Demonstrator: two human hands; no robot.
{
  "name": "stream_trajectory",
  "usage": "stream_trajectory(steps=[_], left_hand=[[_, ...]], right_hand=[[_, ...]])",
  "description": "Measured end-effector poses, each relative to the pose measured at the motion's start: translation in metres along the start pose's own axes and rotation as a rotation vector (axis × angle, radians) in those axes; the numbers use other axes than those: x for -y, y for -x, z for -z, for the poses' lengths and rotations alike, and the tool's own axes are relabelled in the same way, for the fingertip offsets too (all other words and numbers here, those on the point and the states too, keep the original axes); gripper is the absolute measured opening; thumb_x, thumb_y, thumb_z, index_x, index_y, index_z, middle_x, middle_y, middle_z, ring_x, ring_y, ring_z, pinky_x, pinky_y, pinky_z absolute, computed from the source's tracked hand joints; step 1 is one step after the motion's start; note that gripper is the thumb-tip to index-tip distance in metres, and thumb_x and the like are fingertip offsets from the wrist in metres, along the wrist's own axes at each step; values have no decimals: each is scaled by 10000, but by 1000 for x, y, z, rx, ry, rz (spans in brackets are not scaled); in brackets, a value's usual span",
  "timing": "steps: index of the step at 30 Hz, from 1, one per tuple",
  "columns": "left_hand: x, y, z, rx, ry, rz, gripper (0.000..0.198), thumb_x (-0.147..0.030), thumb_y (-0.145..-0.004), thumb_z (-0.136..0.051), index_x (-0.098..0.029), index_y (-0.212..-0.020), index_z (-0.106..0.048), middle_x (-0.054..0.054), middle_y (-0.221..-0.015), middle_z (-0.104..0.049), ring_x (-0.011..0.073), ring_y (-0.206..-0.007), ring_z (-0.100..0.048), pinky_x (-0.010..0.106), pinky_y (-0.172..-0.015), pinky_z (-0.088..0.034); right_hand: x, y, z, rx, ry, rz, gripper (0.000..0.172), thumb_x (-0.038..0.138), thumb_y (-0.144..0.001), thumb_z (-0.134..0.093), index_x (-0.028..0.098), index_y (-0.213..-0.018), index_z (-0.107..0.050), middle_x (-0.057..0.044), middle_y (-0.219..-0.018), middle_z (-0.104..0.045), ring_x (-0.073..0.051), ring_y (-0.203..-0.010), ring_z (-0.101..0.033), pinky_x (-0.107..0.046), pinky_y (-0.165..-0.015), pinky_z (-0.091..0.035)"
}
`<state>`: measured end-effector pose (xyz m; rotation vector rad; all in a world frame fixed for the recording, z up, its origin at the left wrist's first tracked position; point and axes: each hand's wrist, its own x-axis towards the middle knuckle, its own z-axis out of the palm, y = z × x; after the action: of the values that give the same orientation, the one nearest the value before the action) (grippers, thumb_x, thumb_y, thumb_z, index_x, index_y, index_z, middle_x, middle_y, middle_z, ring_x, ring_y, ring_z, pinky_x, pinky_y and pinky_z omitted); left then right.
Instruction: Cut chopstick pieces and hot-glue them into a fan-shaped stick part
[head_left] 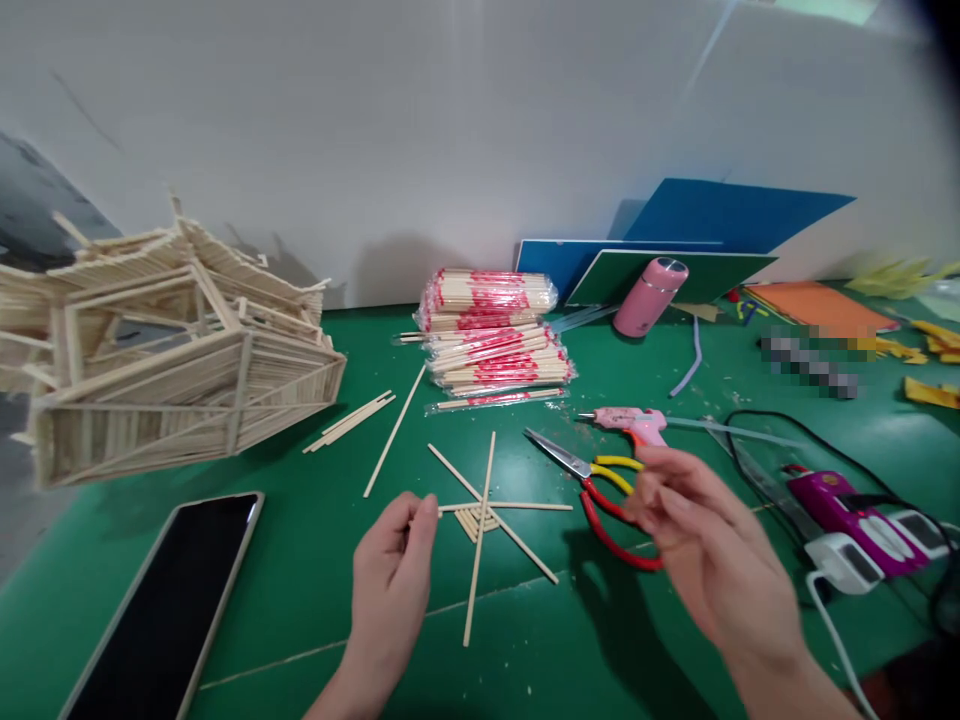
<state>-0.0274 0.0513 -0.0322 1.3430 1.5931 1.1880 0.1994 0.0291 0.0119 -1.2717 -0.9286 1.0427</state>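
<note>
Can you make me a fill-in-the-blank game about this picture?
1. The crossed sticks lie above a ____ table.
2. The scissors have red and ____ handles.
3. The hand nearer the scissors is the ____ one.
4. The bottle is ____ with a shiny lid.

Missing words: green; yellow; right; pink.

Left of three crossed chopsticks (484,507) lie one smartphone (169,600), one stick model (238,395); right, one pair of scissors (587,475), one glue gun (636,422).
</note>
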Motion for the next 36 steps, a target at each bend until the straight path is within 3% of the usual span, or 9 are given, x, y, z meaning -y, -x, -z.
stream_trajectory(steps=[2,4,9,26,32,36], left_hand=[[7,4,-2,-18,-92,-114,308,-292,-806,-448,-181,-525,-388,-58,-512,-299,81,-472,-295,205,-438,-250],[14,5,-3,-33,-152,-221,307,-259,-807,-437,-184,-516,-372,-55,-514,-310,83,-473,-314,203,-446,-271],[23,4,-1,-30,-245,-373,270,-216,-791,-450,-188,-529,-390,-52,-517,-343,81,-456,-342,194,-444,-297],[22,3,-1,-24,-273,-413,253,-193,-783,-457,-189,-533,-415,-53,-508,-361,80,-439,-359,185,-431,-311],[22,4,-1,-25,-271,-398,261,-182,-798,-441,-189,-541,-396,-53,-526,-346,81,-461,-351,193,-451,-307],[25,5,-1,-10,-244,-406,270,-154,-801,-440,-187,-542,-373,-53,-535,-332,81,-476,-336,199,-464,-298]], right_hand=[[2,-1,-21,83,-487,-194,191,276,-745,-479,231,-909,-564,45,-640,-368,-73,-503,-358,-239,-537,-379],[-1,-4,-35,106,-792,-328,179,246,-764,-449,212,-901,-560,66,-606,-287,-56,-471,-285,-199,-511,-352],[-7,-10,-46,177,-1038,-462,197,201,-756,-445,191,-924,-547,85,-571,-231,-51,-439,-215,-178,-502,-327],[-10,-6,-52,294,-1041,-452,219,208,-704,-513,178,-916,-562,100,-539,-206,-39,-426,-150,-170,-470,-288],[-11,-6,-54,142,-794,-393,340,66,-641,-604,236,-930,-545,101,-568,-251,-27,-442,-195,-136,-430,-268],[-13,-7,-40,66,-587,-312,360,77,-624,-621,258,-924,-541,86,-620,-289,-29,-479,-299,-152,-477,-354]])
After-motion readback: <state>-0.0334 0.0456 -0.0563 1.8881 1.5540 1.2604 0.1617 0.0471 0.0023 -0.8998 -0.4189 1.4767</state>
